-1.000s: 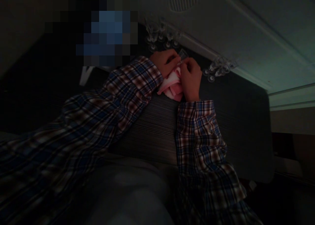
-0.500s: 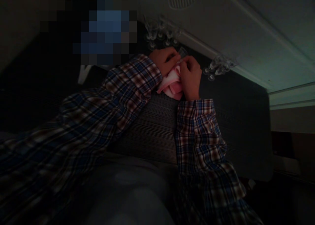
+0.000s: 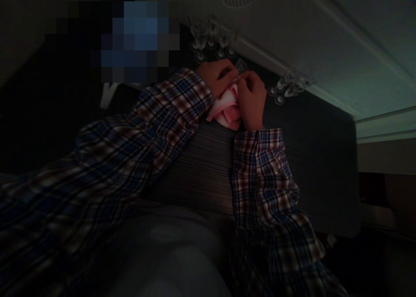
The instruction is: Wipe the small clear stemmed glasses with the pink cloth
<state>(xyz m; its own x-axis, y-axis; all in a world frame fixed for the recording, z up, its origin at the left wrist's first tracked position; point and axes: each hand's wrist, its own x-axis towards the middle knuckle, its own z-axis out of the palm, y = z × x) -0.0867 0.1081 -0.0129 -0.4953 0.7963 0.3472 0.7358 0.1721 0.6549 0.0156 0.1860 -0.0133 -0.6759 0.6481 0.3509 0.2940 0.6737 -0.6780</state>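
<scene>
A pink and white cloth (image 3: 229, 112) hangs bunched between my two hands above the dark table. My left hand (image 3: 216, 76) is closed, its fingers curled at the cloth's upper end. Pinched on the same cloth from the other side is my right hand (image 3: 252, 98). Between and just beyond my fingertips the rim of a clear glass (image 3: 241, 66) shows; its lower part is hidden by my hands and the cloth.
Several stemmed glasses (image 3: 211, 39) stand beyond my left hand. More clear glasses (image 3: 290, 85) are grouped at the right, along a pale panel (image 3: 325, 50). A dark wood-grain table (image 3: 321, 171) lies below. At the upper left, a blurred-out area covers something blue.
The view has shifted very slightly. My hands, the cloth and the glass keep nearly the same positions, with both hands still closed.
</scene>
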